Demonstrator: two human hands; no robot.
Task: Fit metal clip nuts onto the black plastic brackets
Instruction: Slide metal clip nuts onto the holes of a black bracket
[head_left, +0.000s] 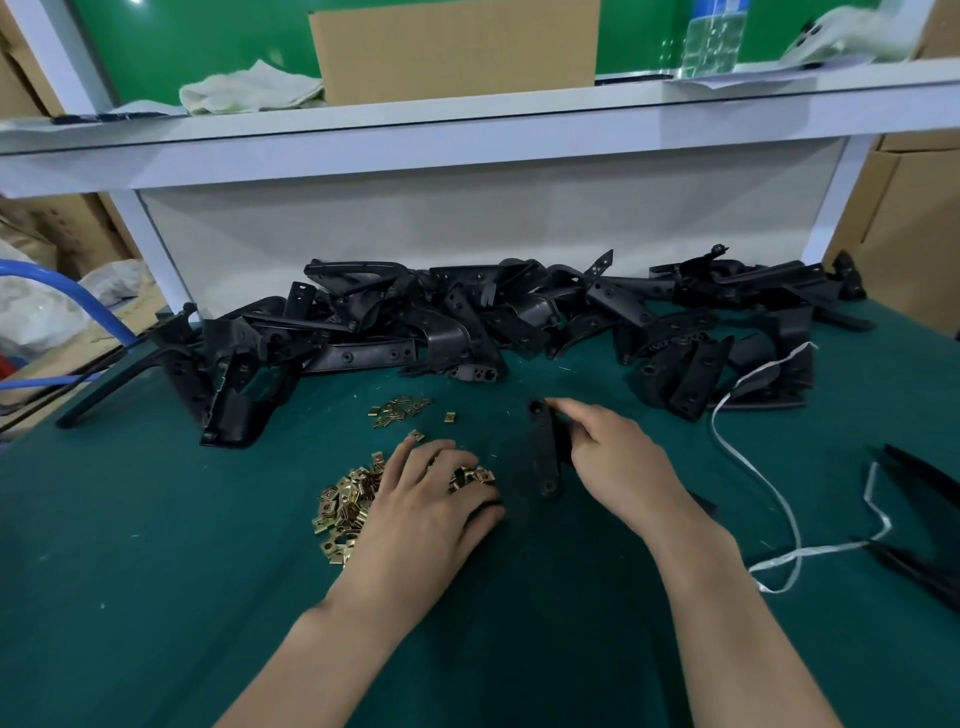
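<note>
bracket on edge, mid-table, right hand gripping its side | clip nuts in loose pile just left; left hand fingers curled into pile, can't tell if one is pinched | bracket heap behind | risk: tangled nuts give double pick or none; one-handed bracket may tip

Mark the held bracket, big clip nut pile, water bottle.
held bracket (543, 453), head view, middle of its strip
big clip nut pile (344, 503), head view, exposed left part
water bottle (714, 41), head view, clear lower body
</note>
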